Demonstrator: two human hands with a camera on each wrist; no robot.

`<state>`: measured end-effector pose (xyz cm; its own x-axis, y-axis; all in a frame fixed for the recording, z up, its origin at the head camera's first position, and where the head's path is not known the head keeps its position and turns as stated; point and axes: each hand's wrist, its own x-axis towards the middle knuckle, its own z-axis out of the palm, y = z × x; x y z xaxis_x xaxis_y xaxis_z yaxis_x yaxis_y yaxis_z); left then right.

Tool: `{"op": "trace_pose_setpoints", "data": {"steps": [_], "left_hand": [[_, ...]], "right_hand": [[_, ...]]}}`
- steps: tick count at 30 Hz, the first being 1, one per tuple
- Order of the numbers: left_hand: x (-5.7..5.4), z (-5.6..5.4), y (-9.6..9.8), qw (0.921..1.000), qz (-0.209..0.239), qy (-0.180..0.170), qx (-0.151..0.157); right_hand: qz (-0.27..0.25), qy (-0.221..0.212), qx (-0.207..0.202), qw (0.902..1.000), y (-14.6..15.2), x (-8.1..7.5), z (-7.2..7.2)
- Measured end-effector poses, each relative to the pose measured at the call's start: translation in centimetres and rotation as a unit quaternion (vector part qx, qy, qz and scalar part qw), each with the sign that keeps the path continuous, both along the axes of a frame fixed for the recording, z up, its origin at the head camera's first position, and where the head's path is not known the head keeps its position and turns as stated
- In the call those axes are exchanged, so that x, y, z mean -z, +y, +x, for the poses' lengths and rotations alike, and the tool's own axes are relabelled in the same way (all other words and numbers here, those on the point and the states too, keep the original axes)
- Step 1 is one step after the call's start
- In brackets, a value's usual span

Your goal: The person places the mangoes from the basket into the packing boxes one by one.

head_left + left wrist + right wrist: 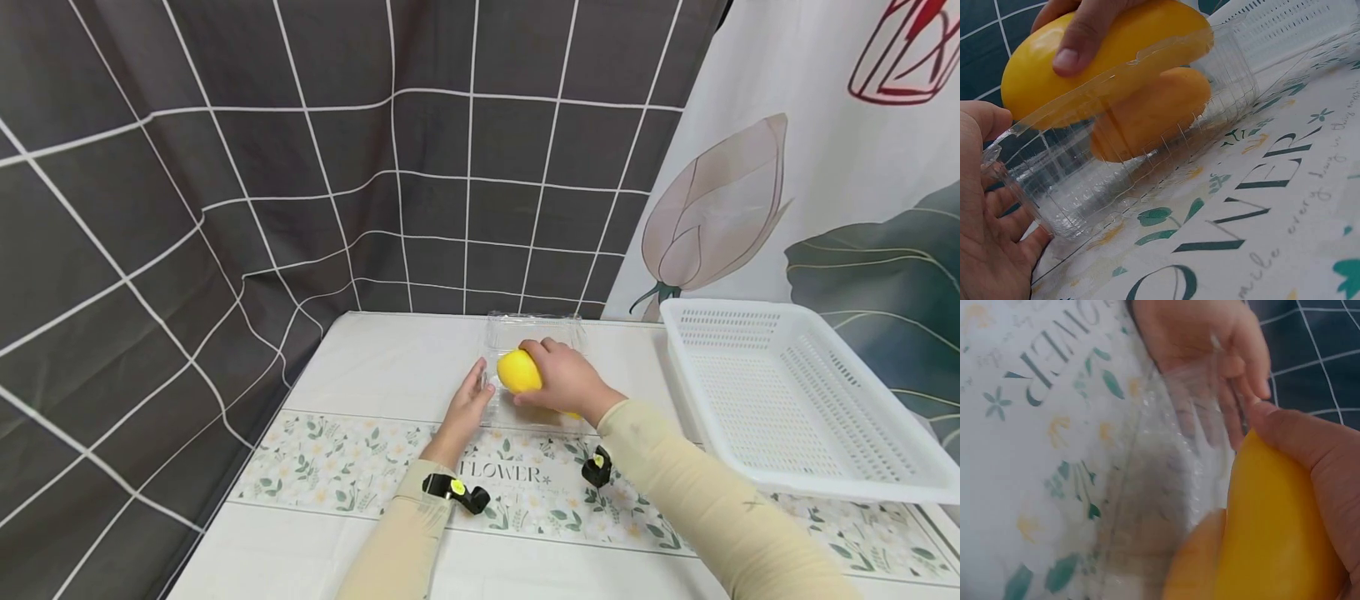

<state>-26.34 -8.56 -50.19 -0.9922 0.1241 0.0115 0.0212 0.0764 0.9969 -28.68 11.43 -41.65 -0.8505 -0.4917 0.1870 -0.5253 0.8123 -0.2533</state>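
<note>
My right hand [564, 377] grips a smooth yellow lemon [519, 372] over a clear plastic box [1116, 159]. The thumb lies along the lemon's near side in the left wrist view. Inside the box, a second yellow fruit [1154, 115] shows through the transparent wall, partly hidden by the held one. At the box's left end is my left hand [467, 408], its fingers fairly straight against the outside of the wall and its thumb near the rim. The box's lid [532, 331] stands raised at the back.
A white perforated basket [765, 400] stands at the right of the table. The white tablecloth [390, 358] carries a floral band with lettering. A dark gridded curtain [420, 142] hangs behind and to the left, and a flower-printed one [712, 208] at the right.
</note>
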Motion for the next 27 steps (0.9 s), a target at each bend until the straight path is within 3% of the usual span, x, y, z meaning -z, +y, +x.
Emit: {"op": "trace_pose_setpoints", "data": {"steps": [5,10,27], "left_hand": [[0.5,-0.3,-0.1,1.0000,0.002,-0.005,-0.001],[0.5,-0.3,-0.2,1.0000,0.005,-0.006,0.000],[0.6,-0.5,-0.2,0.9999,0.015,-0.007,0.002]], "right_hand": [[0.038,0.052,-0.016,0.9978,-0.6,0.8,0.5],[0.056,0.074,-0.034,0.9950,-1.1,1.6,0.8],[0.056,0.052,-0.024,0.9967,-1.5,3.1,1.3]]}}
